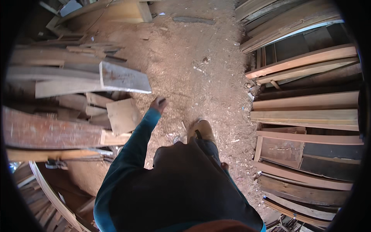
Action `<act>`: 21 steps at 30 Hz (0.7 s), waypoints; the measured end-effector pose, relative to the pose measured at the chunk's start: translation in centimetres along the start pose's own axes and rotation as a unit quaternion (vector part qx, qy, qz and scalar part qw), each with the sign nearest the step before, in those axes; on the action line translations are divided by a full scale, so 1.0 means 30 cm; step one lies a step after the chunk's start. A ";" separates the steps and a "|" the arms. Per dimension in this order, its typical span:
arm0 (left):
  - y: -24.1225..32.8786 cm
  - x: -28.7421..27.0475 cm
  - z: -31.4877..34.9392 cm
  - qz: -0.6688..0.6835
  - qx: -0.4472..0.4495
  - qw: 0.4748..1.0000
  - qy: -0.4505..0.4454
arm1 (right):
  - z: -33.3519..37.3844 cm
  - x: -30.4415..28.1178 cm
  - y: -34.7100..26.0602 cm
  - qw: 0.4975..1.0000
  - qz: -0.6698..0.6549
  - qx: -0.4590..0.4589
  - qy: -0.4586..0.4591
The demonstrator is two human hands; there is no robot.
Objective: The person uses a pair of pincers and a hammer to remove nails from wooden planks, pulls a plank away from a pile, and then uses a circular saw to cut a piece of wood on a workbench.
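Note:
My left hand point(158, 103) hangs out in front of me at the end of a teal sleeve, over the dusty ground. Its fingers are curled, and a small dark patch shows at them that I cannot make out. The closest thing to it is a pale grey plank end point(123, 78) jutting from the pile on the left. Only a sliver of my right hand point(225, 166) shows beside my right thigh; its fingers are hidden by my body. One leg in tan trousers point(205, 130) is forward, over the ground.
Stacked boards point(305, 116) line the right side, their ends facing the path. On the left lie loose planks, a reddish worn board point(50, 129) and a squarish wood piece point(123, 115). Sawdust and chips cover the dirt floor point(189, 62); a dark wood strip point(193, 20) lies farther ahead.

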State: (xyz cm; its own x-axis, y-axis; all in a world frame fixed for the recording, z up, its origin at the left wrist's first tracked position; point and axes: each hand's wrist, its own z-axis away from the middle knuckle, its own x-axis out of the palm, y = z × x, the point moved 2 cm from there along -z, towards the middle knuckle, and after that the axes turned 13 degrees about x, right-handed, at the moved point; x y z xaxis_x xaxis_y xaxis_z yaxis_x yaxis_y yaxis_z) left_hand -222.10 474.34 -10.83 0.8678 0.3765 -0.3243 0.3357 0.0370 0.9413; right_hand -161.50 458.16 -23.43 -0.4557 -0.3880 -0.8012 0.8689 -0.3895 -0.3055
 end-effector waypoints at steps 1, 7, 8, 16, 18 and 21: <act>0.128 0.064 -0.215 0.027 0.012 0.999 -0.018 | -0.042 -0.030 -0.060 0.996 -0.027 0.067 -0.045; 0.208 0.362 -1.100 0.131 0.046 0.990 -0.036 | -0.648 -0.104 -0.485 0.992 -0.063 0.081 -0.079; 0.128 0.379 -1.155 0.126 0.034 0.991 -0.040 | -0.805 -0.165 -0.551 0.994 -0.057 0.056 -0.068; -0.717 0.191 -1.047 -0.205 -0.221 0.946 -0.122 | -2.038 -1.023 -1.353 0.845 -0.495 0.127 -0.158; -0.730 0.208 -1.152 -0.281 -0.350 0.868 -0.211 | -2.246 -1.245 -1.567 0.883 -0.465 0.062 0.000; -0.860 0.331 -1.415 -0.088 -0.384 0.915 -0.091 | -2.512 -1.371 -1.683 0.929 -0.303 -0.118 0.176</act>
State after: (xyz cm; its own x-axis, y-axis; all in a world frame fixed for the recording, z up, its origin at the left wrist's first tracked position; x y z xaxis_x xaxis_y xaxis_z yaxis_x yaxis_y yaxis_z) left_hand -237.70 516.41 -34.33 0.8950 0.1449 -0.4220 0.1801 0.7481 0.6387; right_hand -172.05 556.74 -13.82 -0.8197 0.1554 -0.5512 0.5107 -0.2373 -0.8264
